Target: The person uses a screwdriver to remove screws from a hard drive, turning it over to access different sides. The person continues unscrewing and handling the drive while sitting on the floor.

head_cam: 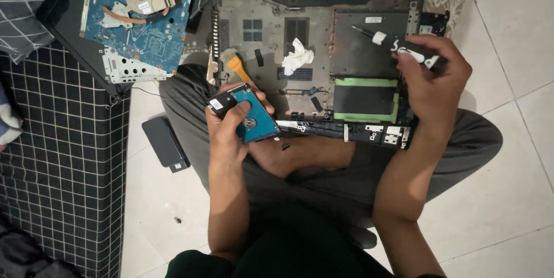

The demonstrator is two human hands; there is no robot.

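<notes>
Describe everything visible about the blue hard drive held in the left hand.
The flat rectangular blue-labelled hard drive has a silvery round hub at its middle and a black block at its upper left corner. It is tilted, face up, gripped in the left hand above the lap, at the near edge of the opened grey laptop base.

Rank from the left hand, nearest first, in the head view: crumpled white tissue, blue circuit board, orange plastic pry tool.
From the left hand:
1. Orange plastic pry tool, just above the hand.
2. Crumpled white tissue, up and right, on the open laptop base.
3. Blue circuit board, far upper left.
</notes>
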